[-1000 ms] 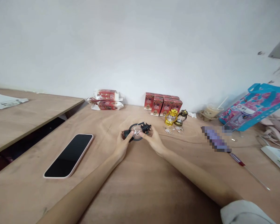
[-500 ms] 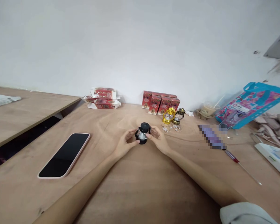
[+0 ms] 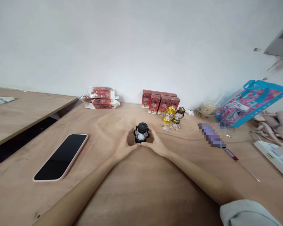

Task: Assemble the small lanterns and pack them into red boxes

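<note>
A small black lantern (image 3: pixel 141 133) with a clear globe stands upright at the middle of the wooden table. My left hand (image 3: pixel 126 142) curves around its left side, thumb against the front of the base. From the right, my right hand (image 3: pixel 157 142) closes around it the same way, and the two thumb tips nearly meet at the base. The other fingers are partly hidden behind the lantern. Behind and to the right stand a gold lantern (image 3: pixel 169 115) and a dark bronze lantern (image 3: pixel 179 115), with small clear packets (image 3: pixel 166 127) lying in front of them.
Red boxes (image 3: pixel 154 104) stand by the wall; opened red cartons (image 3: pixel 103 103) lie left of them. A phone (image 3: pixel 61 157) lies at left, beside a gap between tables. At right are a drink cup (image 3: pixel 208 108), a floral bag (image 3: pixel 250 102), a blurred-out phone-like object (image 3: pixel 211 135) and a screwdriver (image 3: pixel 240 164).
My right thumb has come down from the lantern's globe to the front of its base, close to my left thumb. The lantern has turned slightly, and the view has shifted a little.
</note>
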### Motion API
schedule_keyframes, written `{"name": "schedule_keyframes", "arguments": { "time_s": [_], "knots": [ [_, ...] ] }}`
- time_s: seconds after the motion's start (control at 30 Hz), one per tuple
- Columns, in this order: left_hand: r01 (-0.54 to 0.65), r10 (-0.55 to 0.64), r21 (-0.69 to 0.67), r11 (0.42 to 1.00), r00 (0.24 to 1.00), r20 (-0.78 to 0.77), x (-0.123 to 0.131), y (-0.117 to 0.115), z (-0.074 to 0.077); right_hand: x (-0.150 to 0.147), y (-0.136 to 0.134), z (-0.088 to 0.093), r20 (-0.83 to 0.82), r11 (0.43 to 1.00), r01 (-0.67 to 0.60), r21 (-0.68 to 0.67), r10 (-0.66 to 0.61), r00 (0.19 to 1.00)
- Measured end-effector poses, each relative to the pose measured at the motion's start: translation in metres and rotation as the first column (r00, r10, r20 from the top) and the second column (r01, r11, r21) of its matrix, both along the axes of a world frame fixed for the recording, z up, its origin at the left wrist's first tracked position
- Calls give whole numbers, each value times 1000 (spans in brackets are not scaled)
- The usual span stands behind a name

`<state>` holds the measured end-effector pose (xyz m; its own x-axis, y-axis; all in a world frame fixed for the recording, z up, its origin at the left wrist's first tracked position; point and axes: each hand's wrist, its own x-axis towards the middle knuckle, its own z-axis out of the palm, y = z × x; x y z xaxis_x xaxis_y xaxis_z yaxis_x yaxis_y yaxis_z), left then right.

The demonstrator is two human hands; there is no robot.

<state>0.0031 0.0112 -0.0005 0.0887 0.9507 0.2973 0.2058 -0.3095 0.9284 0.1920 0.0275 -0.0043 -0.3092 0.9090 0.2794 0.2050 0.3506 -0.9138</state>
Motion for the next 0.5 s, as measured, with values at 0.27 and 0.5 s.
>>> {"name": "schedule_keyframes", "arguments": {
  "time_s": [0.27, 0.5],
  "knots": [
    [96, -96, 23, 995, 995, -6, 1, -6, 4, -5, -2, 7, 190, 998, 15, 67, -27, 981],
    [-25, 144, 268, 963, 890, -432, -29, 63, 17, 2, 4, 3, 131, 978, 206, 28, -208, 969]
  ]
}}
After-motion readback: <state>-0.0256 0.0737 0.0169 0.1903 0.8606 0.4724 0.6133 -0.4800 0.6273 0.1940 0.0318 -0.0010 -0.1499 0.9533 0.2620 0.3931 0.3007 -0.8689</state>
